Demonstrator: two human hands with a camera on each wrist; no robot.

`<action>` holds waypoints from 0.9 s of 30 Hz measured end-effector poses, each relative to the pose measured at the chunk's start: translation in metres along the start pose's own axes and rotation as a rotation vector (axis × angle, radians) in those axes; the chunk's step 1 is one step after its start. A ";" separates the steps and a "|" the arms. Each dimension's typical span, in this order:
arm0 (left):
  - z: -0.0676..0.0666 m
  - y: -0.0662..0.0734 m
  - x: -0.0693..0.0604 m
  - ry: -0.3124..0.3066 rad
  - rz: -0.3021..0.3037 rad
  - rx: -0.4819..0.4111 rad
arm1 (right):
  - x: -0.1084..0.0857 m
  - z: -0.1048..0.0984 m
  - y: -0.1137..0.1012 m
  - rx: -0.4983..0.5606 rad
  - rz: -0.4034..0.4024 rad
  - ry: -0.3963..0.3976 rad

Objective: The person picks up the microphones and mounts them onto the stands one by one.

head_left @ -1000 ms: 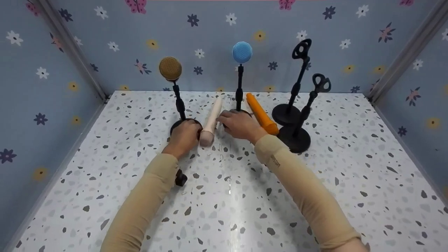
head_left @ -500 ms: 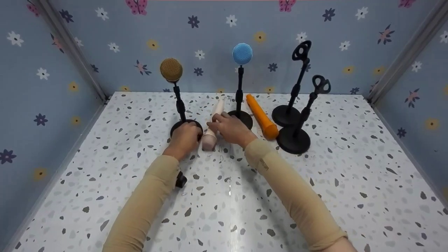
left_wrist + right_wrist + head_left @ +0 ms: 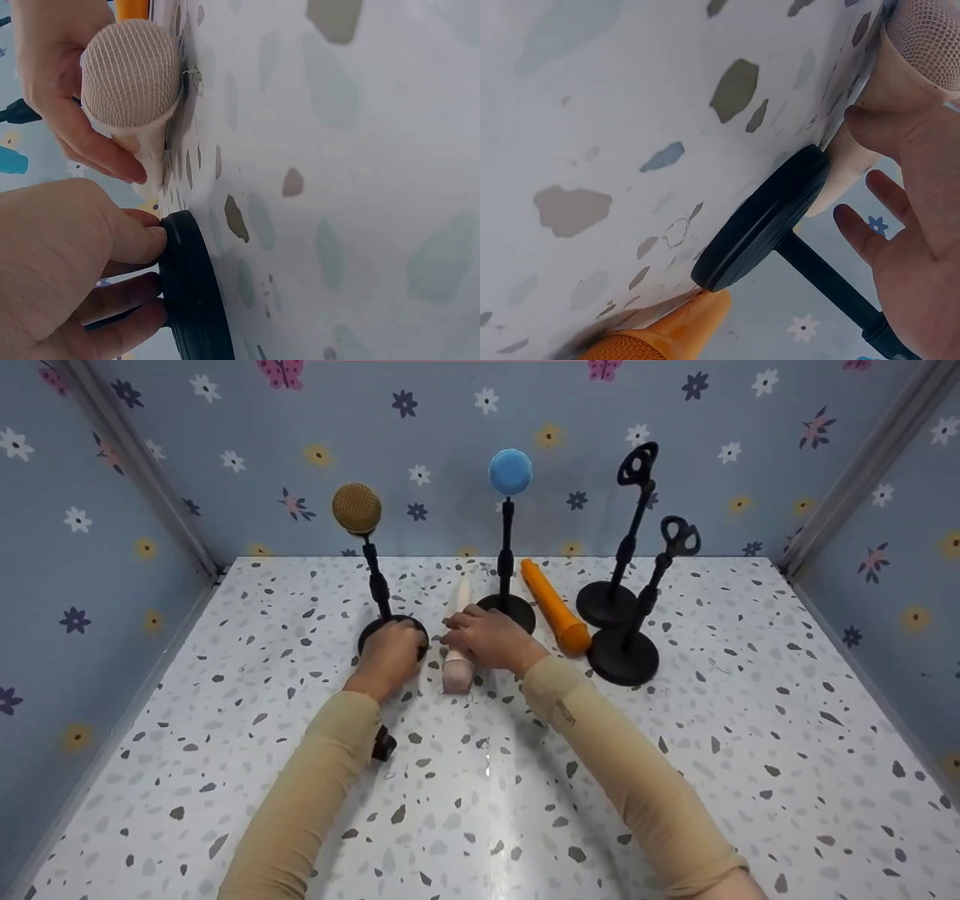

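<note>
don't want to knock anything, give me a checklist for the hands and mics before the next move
1. Left hand at the gold microphone's base: ok, fingers touch its rim.
2. Right hand on the pale microphone: ok, it reaches over the handle.
3. Firmness of that grip: cannot tell.
4. Blue microphone standing: ok, upright on its stand.
5. Orange microphone in a holder: not ok, it lies on the table.
6. Holders on the rear stand and front stand free: ok, both empty.

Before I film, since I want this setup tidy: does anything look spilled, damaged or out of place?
Nothing looks spilled or damaged. Slightly odd: the orange mic lies on the table beside two empty stands, while the gold mic is mounted.
</note>
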State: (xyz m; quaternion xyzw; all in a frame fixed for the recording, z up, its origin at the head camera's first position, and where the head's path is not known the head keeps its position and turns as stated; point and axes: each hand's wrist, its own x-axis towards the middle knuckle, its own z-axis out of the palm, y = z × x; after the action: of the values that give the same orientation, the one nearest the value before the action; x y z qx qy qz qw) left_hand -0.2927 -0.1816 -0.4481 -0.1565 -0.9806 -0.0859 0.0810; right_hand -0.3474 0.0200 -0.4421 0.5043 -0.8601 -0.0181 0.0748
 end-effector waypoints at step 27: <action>-0.001 0.000 0.000 0.046 0.025 -0.047 | -0.053 -0.065 0.019 0.837 0.133 0.323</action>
State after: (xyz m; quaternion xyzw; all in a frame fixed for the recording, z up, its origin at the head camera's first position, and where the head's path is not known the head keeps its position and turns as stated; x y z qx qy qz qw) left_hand -0.2931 -0.1816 -0.4475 -0.1687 -0.9741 -0.1115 0.1009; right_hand -0.3288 0.0788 -0.3821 0.4310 -0.8013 0.4149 -0.0014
